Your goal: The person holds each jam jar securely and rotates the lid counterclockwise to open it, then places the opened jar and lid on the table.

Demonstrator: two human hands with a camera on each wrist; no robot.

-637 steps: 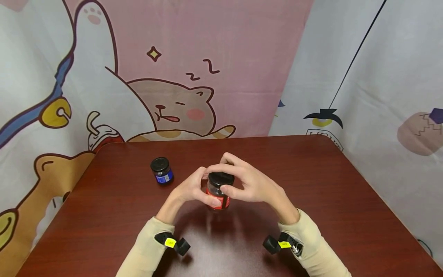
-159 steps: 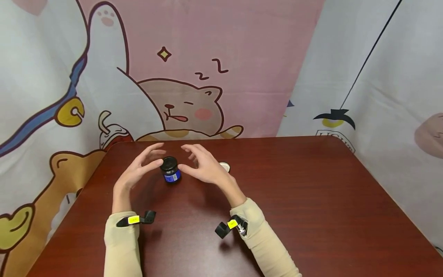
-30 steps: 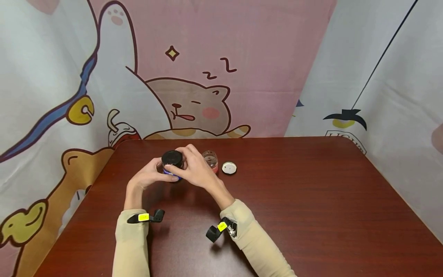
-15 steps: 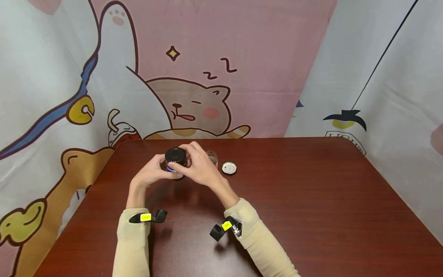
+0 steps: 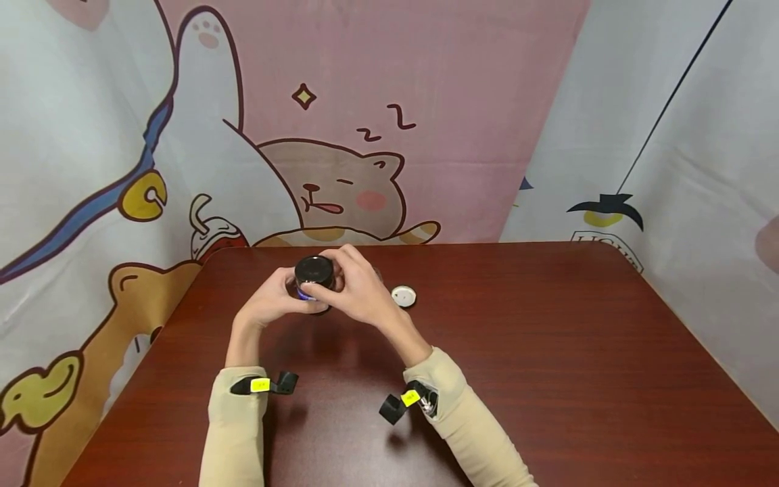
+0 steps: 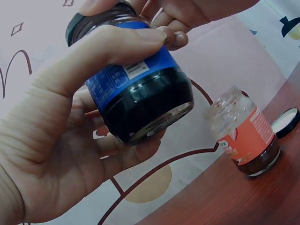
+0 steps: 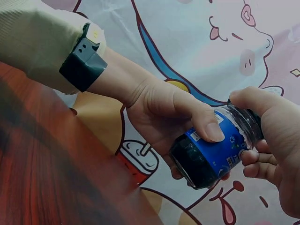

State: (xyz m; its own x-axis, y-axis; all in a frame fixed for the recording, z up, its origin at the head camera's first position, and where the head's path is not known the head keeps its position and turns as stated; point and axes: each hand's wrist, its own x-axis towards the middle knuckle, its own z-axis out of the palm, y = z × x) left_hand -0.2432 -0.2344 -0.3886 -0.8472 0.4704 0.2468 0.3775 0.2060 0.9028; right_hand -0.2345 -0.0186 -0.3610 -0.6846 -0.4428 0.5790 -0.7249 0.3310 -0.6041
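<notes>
The background is filled by a printed cloth (image 5: 462,101), before which a reddish-brown table (image 5: 548,352) is set. The left hand (image 5: 268,297) is wrapped, fingers and thumb curled, round the body of a blue-labelled jar (image 6: 145,89); by the thumb and fingers of the right hand (image 5: 362,294), its black lid (image 5: 314,268) is gripped. The blue-labelled jar is held raised above the table. Behind the right hand, an uncovered red-labelled jar (image 6: 248,136) is stood upright on the tabletop. Beside it, a loose lid (image 5: 404,296) is laid, pale inner face upward.
</notes>
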